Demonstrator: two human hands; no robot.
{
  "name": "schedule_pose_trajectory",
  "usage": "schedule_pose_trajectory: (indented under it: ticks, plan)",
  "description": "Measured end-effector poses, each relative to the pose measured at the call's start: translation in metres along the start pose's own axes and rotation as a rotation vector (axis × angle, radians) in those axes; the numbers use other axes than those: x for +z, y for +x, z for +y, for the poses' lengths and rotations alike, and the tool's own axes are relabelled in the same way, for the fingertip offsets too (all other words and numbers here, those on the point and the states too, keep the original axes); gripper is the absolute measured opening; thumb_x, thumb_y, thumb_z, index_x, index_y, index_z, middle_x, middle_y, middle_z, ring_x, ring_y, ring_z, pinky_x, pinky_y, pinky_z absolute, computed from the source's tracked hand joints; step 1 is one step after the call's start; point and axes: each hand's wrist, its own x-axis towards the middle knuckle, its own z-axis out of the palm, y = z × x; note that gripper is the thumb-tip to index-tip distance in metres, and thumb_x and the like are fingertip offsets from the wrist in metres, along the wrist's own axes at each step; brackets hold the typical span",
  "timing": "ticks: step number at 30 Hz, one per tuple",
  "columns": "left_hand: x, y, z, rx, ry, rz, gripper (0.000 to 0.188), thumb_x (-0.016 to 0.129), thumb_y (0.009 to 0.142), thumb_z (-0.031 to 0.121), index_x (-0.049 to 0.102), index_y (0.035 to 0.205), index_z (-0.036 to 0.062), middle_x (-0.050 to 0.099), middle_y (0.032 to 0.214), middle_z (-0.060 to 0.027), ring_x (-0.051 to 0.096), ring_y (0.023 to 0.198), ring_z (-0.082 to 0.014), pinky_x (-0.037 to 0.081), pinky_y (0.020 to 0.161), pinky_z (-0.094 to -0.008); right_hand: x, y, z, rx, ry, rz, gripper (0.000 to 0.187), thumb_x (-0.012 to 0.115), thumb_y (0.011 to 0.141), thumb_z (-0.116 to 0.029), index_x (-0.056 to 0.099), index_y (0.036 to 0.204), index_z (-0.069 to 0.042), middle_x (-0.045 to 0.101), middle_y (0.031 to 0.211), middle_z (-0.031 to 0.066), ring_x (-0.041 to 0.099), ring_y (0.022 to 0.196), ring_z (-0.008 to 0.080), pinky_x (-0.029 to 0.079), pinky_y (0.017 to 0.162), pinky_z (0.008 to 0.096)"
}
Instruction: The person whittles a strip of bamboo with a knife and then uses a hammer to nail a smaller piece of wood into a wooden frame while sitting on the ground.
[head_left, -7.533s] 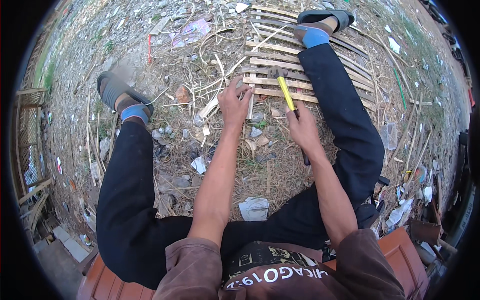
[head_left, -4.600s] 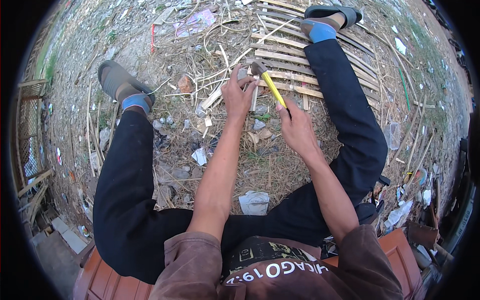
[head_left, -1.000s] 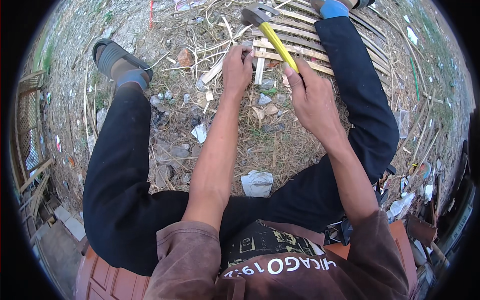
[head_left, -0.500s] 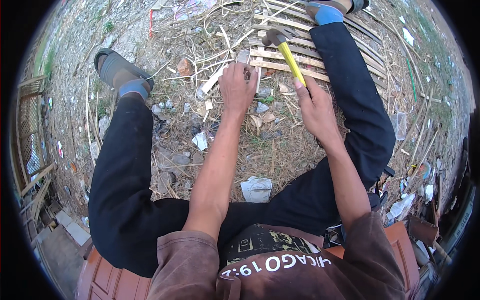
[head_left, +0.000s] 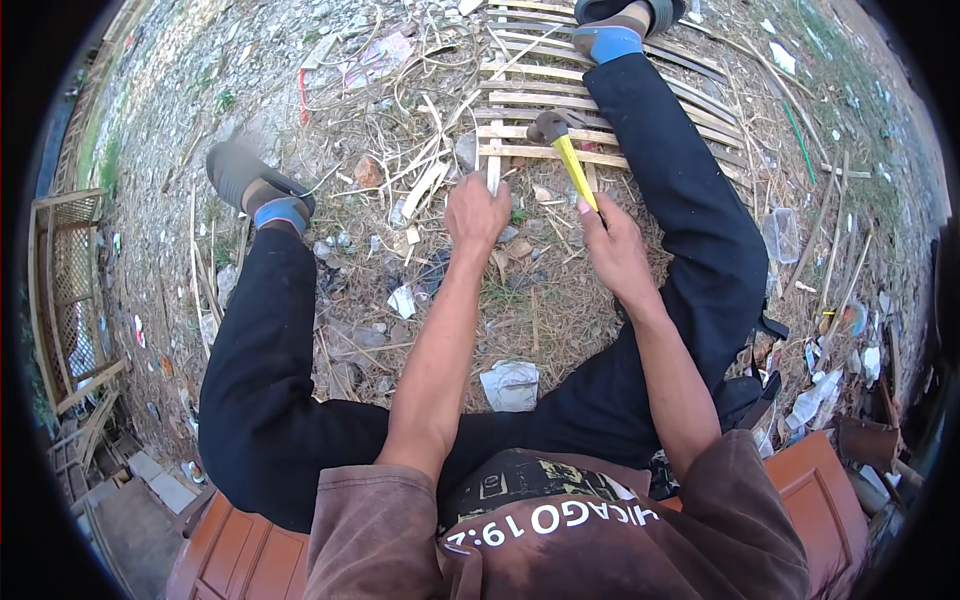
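Note:
My left hand is closed around the near end of a pale wooden strip that runs lengthwise under the slats of a wooden slatted panel. My right hand grips the dark lower handle of a claw hammer with a yellow upper handle. The hammer's head is over the nearest slats, beside the strip; whether it touches them I cannot tell. Short offcuts of split wood lie just left of my left hand. Its fingertips are partly hidden.
My foot in a dark sandal is at the panel's far right; the other sandal is at left. Dry grass, stones and thin strips litter the ground. A crumpled white paper lies between my legs, and a clear plastic container at right.
My left hand's fingers have closed around the strip's end. The hammer has come down toward the nearest slats. The whole view has shifted a little, and my left foot has moved.

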Motion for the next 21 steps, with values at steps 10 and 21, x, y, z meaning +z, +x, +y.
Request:
schedule_pose_trajectory:
  ticks: [10,21]
  plan:
    - [0.005,-0.014,0.0,0.072,0.035,-0.058,0.042,0.058,0.09,0.039,0.064,0.086,-0.0019,0.067,0.085,-0.0259,0.066,0.083,-0.0436,0.05,0.076,-0.0511,0.004,-0.005,0.007,-0.02,-0.067,-0.032,0.027,0.05,0.099,-0.027,0.055,0.1,0.0,0.061,0.077,0.0238,0.062,0.075,0.0419,0.044,0.068,0.0487]
    - [0.016,-0.014,-0.002,0.172,0.111,-0.013,0.039,0.054,0.091,0.039,0.064,0.085,0.0009,0.067,0.086,-0.0225,0.066,0.084,-0.0394,0.05,0.077,-0.0493,0.007,-0.003,0.008,0.035,-0.09,-0.082,0.028,0.049,0.099,-0.027,0.054,0.098,0.0,0.06,0.074,0.024,0.061,0.074,0.0423,0.043,0.067,0.0495]
